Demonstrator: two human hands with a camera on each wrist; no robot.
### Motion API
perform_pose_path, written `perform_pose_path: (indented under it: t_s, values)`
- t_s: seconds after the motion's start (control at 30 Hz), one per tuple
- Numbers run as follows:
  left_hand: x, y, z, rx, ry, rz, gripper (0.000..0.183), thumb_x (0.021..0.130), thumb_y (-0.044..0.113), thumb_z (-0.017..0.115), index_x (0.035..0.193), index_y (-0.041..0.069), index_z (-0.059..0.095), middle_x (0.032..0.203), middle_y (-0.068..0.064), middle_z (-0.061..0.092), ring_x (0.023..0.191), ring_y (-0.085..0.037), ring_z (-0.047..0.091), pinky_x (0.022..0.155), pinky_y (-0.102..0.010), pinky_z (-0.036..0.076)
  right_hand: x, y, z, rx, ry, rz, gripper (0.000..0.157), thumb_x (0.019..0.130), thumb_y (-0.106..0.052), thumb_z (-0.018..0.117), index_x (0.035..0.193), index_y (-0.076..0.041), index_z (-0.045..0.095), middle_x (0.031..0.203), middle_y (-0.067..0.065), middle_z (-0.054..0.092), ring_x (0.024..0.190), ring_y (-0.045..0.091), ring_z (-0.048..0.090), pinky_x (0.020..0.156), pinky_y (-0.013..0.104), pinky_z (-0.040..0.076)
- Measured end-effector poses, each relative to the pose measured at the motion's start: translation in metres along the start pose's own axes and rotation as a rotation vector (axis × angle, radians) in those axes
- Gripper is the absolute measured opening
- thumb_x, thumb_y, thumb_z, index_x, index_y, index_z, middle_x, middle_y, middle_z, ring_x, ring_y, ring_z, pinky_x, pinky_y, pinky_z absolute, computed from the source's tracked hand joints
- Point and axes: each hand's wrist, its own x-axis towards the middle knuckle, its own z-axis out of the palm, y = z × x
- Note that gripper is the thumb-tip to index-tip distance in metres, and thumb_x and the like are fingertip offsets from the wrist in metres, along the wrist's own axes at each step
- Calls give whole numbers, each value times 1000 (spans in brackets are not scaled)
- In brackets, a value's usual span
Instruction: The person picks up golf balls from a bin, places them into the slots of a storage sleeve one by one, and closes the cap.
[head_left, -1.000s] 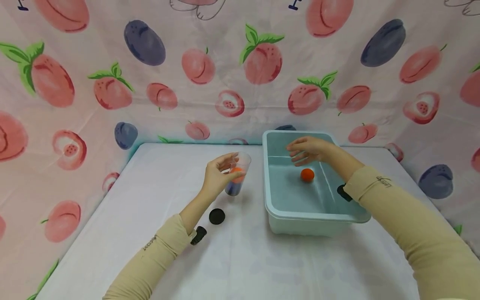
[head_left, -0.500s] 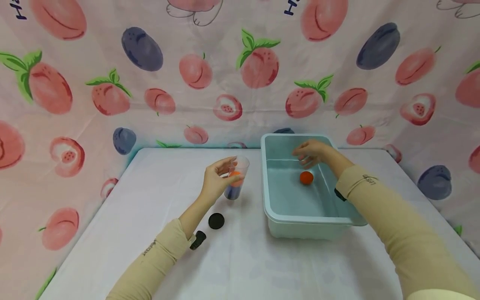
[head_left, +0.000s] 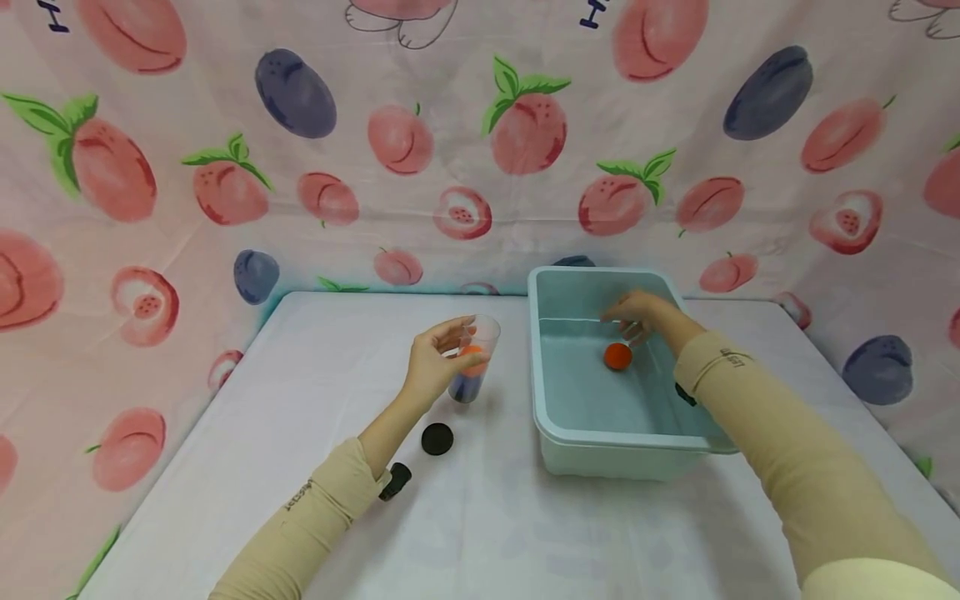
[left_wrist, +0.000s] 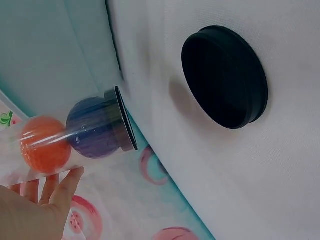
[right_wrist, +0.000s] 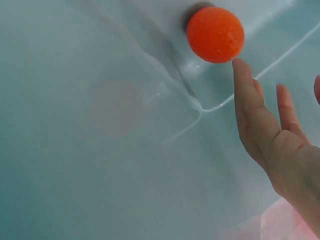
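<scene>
My left hand [head_left: 437, 358] grips a clear plastic tube [head_left: 486, 328] by its side, tilted above the table. Inside the tube, an orange ball [left_wrist: 46, 145] lies against a dark blue ball [left_wrist: 92, 127], and a black cap [left_wrist: 121, 118] closes that end. The other end looks uncovered in the head view. My right hand [head_left: 641, 317] is down inside the pale blue-green bin [head_left: 581, 437], fingers extended. Just beyond its fingertips, a second orange ball [right_wrist: 215, 34] sits on the bin floor; in the right wrist view they look close, and I cannot tell whether they touch.
A loose round black lid [head_left: 437, 438] lies on the white table [head_left: 480, 533], near my left forearm. The bin stands at the table's right side, its back near the fruit-print curtain [head_left: 450, 150].
My right hand has moved lower and a little to the right inside the bin, nearer the orange ball. The left hand and the tube have stayed nearly in place.
</scene>
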Motion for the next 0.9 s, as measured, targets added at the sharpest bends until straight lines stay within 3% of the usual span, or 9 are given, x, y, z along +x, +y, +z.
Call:
perform_pose_path:
  t_s: [0.17, 0.23, 0.27, 0.37, 0.43, 0.5, 0.6, 0.73, 0.9]
  values:
    - [-1, -1, 1, -1, -5, 10, 54, 71, 1, 80, 122, 5, 62, 120, -18, 64, 108, -26, 63, 91, -40, 52, 15, 7, 4, -13, 35, 71, 66, 95, -16, 50, 144, 11, 16, 140, 37, 29, 126, 50, 37, 99, 51, 45]
    - [-1, -1, 1, 3, -8, 16, 54, 71, 1, 80, 122, 4, 62, 121, -20, 63, 108, -27, 63, 92, -41, 51, 29, 14, 4, -16, 55, 91, 65, 94, -15, 53, 142, 12, 19, 138, 37, 32, 124, 50, 40, 97, 51, 47]
    - [-1, -1, 1, 3, -10, 16, 54, 71, 1, 80, 122, 5, 62, 121, -20, 63, 108, -27, 62, 92, -42, 51, 46, 24, -1, -8, 52, 92, 66, 92, -18, 58, 139, 12, 25, 133, 37, 37, 119, 50, 44, 93, 50, 50]
    - [-1, -1, 1, 0, -10, 15, 55, 71, 1, 80, 122, 6, 62, 121, -19, 63, 108, -28, 62, 92, -43, 50, 63, 35, -4, -27, 64, 94, 65, 89, -20, 64, 135, 12, 31, 127, 35, 43, 111, 46, 51, 87, 47, 53]
    - [0, -1, 1, -3, -11, 11, 54, 71, 2, 80, 122, 6, 63, 121, -19, 63, 109, -28, 62, 92, -42, 51, 58, 34, -2, -39, 72, 93, 63, 89, -19, 63, 134, 13, 32, 124, 34, 44, 108, 44, 52, 86, 46, 54]
    - [0, -1, 2, -1, -14, 8, 55, 71, 2, 80, 122, 6, 62, 120, -17, 64, 109, -28, 62, 92, -42, 51, 37, 24, 5, -59, 89, 94, 57, 92, -14, 57, 134, 15, 31, 123, 33, 44, 107, 41, 52, 89, 44, 53]
    - [1, -1, 3, 6, -18, 11, 55, 71, 3, 80, 123, 4, 61, 120, -18, 64, 109, -27, 62, 91, -40, 52, 22, 19, 12, -76, 89, 91, 50, 93, -11, 53, 131, 15, 36, 120, 32, 45, 104, 38, 52, 92, 43, 52]
    - [1, -2, 3, 12, -22, 13, 56, 72, 3, 80, 124, 4, 60, 121, -20, 63, 109, -27, 62, 91, -39, 52, 29, 24, 17, -98, 65, 109, 46, 91, -10, 56, 128, 14, 42, 120, 29, 46, 100, 33, 53, 92, 39, 52]
    - [0, -2, 2, 9, -26, 1, 54, 73, 4, 79, 124, 5, 61, 121, -20, 63, 110, -27, 61, 93, -41, 51, 39, 29, 26, -65, 13, 140, 46, 89, -6, 59, 126, 14, 40, 121, 27, 43, 97, 29, 51, 85, 34, 55]
